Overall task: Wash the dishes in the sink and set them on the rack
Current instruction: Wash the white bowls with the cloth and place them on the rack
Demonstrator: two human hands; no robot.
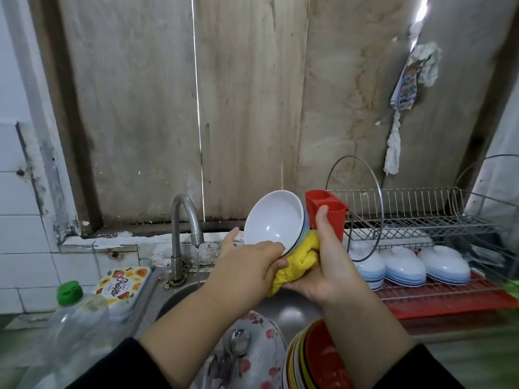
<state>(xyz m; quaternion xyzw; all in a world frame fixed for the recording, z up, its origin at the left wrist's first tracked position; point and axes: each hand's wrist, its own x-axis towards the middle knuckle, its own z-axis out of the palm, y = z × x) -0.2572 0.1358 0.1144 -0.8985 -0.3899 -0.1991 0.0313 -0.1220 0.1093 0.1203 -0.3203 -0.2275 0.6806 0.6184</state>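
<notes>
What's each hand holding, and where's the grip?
Left hand grips the white bowl at its lower rim. Right hand holds the yellow cloth bunched against the bowl's underside.

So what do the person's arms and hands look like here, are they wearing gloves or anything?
No gloves: both the left hand and the right hand are bare, with no rings, watch or bracelets visible. The forearms are uncovered too. Dark, black-looking sleeves are pushed up towards the elbows, the left sleeve and the right sleeve showing only at the bottom edge of the view.
</notes>
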